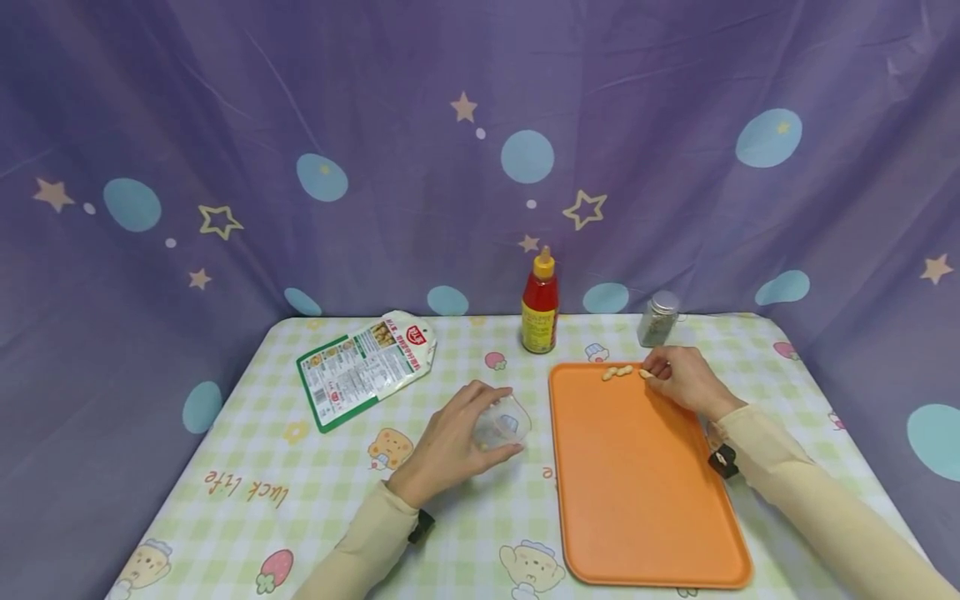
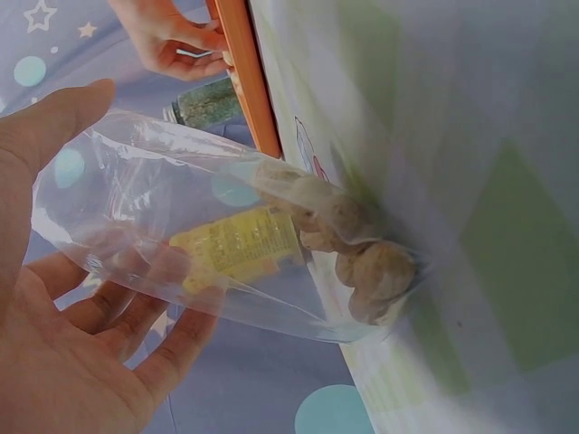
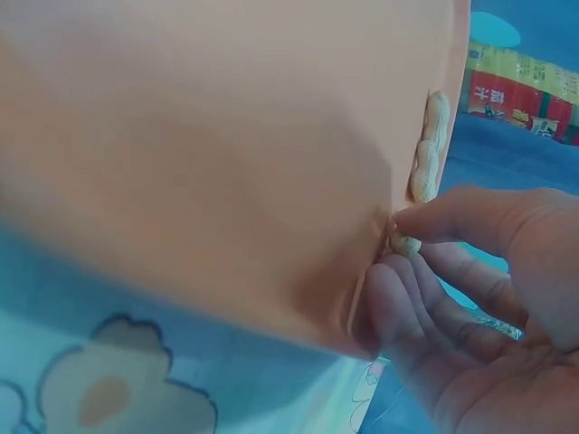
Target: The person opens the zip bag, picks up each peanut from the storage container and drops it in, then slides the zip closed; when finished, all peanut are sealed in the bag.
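My left hand (image 1: 453,433) holds the open mouth of a clear plastic bag (image 1: 491,425), thumb on one side and fingers on the other. In the left wrist view several unshelled peanuts (image 2: 375,276) lie at the bottom of this bag, down by the tablecloth. Over the far right corner of an orange tray (image 1: 637,492), my right hand (image 1: 686,381) pinches a peanut (image 3: 404,244) between thumb and fingertips, low against the raised rim. More peanuts (image 3: 430,149) lie end to end along that far rim, just left of the right hand.
Behind the tray stands a red sauce bottle (image 1: 540,308) with a yellow cap. A shaker jar (image 1: 657,319) is close behind my right hand. At the back left lies a white and green packet (image 1: 363,371) on the checked tablecloth (image 1: 247,450). A purple curtain (image 1: 420,167) hangs behind the table.
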Motion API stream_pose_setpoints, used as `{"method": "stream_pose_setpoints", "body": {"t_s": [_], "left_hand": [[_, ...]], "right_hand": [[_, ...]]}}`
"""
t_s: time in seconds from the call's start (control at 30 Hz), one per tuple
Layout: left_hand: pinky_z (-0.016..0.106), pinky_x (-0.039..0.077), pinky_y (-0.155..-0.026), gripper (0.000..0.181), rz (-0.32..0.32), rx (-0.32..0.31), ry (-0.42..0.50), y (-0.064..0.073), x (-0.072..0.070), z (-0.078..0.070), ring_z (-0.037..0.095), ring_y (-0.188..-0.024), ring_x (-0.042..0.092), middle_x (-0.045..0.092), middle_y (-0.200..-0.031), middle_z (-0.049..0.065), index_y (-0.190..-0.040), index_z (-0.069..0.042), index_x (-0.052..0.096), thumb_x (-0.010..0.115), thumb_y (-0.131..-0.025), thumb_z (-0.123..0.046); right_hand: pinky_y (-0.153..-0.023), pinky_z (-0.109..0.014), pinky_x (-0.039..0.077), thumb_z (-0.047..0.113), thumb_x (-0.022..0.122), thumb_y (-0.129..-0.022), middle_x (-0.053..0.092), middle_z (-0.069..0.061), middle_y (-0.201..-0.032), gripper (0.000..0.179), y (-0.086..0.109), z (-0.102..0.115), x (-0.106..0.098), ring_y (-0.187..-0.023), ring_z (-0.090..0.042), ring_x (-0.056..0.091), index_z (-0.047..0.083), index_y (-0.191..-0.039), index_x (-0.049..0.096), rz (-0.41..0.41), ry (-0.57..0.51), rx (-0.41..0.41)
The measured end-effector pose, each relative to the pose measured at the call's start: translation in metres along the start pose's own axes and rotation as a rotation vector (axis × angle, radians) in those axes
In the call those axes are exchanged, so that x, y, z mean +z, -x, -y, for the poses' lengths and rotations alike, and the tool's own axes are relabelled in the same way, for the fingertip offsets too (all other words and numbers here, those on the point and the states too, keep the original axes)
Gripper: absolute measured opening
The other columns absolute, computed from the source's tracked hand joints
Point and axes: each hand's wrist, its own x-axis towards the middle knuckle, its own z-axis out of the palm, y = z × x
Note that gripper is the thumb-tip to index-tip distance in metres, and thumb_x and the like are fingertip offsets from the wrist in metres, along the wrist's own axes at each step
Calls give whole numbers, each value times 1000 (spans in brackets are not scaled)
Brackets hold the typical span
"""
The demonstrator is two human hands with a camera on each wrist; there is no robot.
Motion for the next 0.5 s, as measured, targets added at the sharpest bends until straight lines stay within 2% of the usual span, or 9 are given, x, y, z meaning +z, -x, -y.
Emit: {"method": "stream_pose_setpoints", "body": {"t_s": [0.2, 0.33, 0.5], "left_hand": [[32, 58, -89, 74, -3, -2, 9, 0, 0, 0, 19, -108, 64, 61, -123, -7, -144, -18, 60, 87, -83, -49], [32, 58, -91, 74, -3, -9, -1, 0, 0, 0, 18, -110, 64, 61, -124, -7, -144, -20, 60, 87, -82, -50], [32, 58, -91, 74, -5, -5, -7, 0, 0, 0, 18, -110, 64, 61, -124, -7, -143, -21, 60, 88, -81, -49]], "right_hand": [[-71, -32, 58, 1, 78, -86, 75, -12, -85, 12, 2, 9, 2, -76, -21, 71, -2, -97, 73, -17, -29, -13], [-73, -37, 60, 3, 80, -86, 76, -13, -88, 13, 4, 23, 5, -78, -22, 72, 0, -98, 74, -30, -44, -38], [-72, -34, 60, 4, 82, -86, 76, -10, -89, 12, 7, 43, 10, -77, -19, 72, 4, -96, 75, -41, -75, -80]]}}
